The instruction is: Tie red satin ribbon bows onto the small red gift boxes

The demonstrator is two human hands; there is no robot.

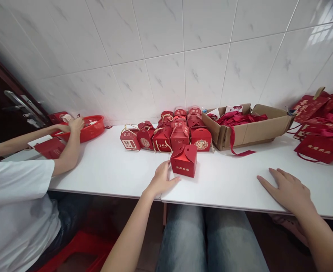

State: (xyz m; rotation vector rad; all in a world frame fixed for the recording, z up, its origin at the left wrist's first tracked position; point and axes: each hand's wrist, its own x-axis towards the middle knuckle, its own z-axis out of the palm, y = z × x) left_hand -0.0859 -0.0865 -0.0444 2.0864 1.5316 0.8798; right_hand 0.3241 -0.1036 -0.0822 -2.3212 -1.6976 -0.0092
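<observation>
A red folded gift box (183, 161) with gold lettering stands upright in front of me, its curved top flaps closed. At its left side is my left hand (162, 179), thumb and fingers apart; the fingertips reach the box's edge, and whether they press on it I cannot tell. Farther right, my right hand (289, 189) lies open on the white table (225, 181), fingers spread and holding nothing. Behind the single box stands a group of red gift boxes (179, 132), some with thin cord handles.
An open cardboard box (240, 136) holds dark red ribbons (241, 118), one trailing onto the table. Red gift bags (322, 145) pile up at the far right. On the left, a co-worker's hands (73, 126) are at a red basin (94, 130), near a red box (51, 147).
</observation>
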